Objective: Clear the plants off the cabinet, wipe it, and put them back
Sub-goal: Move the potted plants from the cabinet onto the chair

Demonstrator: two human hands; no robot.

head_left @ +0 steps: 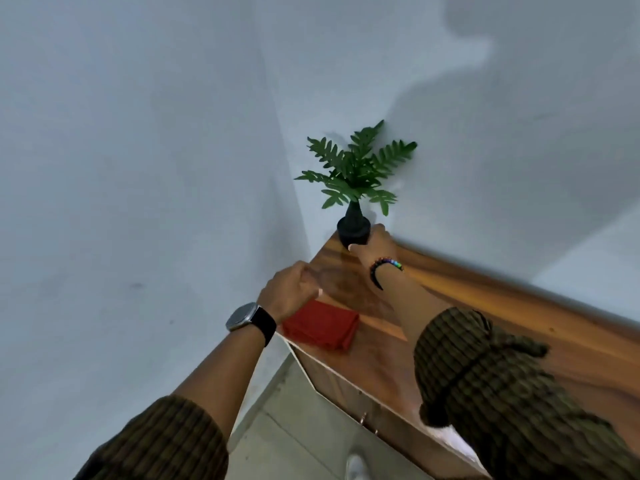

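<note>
A green leafy plant (356, 168) in a black pot (353, 230) stands at the far left corner of the wooden cabinet (519, 306), against the wall. My right hand (374, 245) wraps around the pot's right side and base. My left hand (289, 289) hovers over the cabinet's left end with its fingers curled in and nothing visible in them. A folded red cloth (320, 325) lies on the cabinet top just below and right of my left hand.
White walls meet in a corner right behind the plant. The cabinet's front face with small handles (363, 419) drops to a pale tiled floor (294, 427). A white shoe (356, 465) shows at the bottom edge.
</note>
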